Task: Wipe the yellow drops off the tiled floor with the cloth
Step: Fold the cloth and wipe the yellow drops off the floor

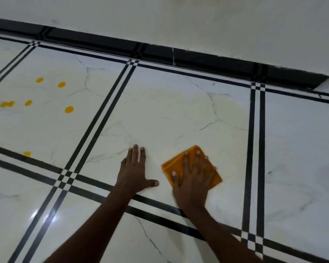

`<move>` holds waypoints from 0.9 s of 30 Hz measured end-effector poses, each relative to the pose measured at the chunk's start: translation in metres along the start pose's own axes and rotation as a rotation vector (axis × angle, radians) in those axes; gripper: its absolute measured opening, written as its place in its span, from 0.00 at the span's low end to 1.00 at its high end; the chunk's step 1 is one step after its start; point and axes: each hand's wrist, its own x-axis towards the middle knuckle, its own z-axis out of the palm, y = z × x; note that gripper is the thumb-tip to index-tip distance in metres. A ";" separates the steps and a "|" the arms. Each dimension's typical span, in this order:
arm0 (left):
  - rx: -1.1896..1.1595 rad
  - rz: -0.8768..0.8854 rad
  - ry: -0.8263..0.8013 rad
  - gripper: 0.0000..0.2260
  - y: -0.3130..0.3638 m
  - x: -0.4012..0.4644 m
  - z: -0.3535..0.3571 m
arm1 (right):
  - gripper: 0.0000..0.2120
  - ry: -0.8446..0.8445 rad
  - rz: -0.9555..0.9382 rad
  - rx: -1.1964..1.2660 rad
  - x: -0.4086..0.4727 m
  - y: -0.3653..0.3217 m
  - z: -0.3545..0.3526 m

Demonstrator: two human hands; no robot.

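An orange folded cloth (172,164) lies flat on the white marble-look tiled floor (169,114), near the lower middle. My right hand (193,177) presses down on the cloth with its fingers spread. My left hand (134,171) rests flat on the bare tile just left of the cloth, palm down, holding nothing. Several yellow drops (69,109) dot the neighbouring tile at the far left, well apart from the cloth; one drop (27,153) sits close to that tile's black border.
Black double stripes (99,118) divide the tiles into large squares. A black skirting board (160,52) runs along the foot of a white wall (198,21) at the top. A bright glare spot (44,217) shines on the lower-left tile.
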 end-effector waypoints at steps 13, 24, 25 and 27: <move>0.016 -0.006 0.157 0.50 -0.047 -0.015 0.027 | 0.38 -0.012 0.066 -0.001 -0.027 -0.022 -0.002; -0.061 -0.162 0.177 0.51 -0.116 -0.050 0.038 | 0.37 0.105 0.210 0.055 -0.016 -0.028 -0.002; -0.077 -0.179 0.160 0.52 -0.118 -0.051 0.038 | 0.37 0.072 0.134 0.100 -0.043 -0.058 0.002; -0.111 -0.189 0.145 0.53 -0.119 -0.052 0.036 | 0.37 -0.042 -0.139 0.107 -0.054 -0.118 0.017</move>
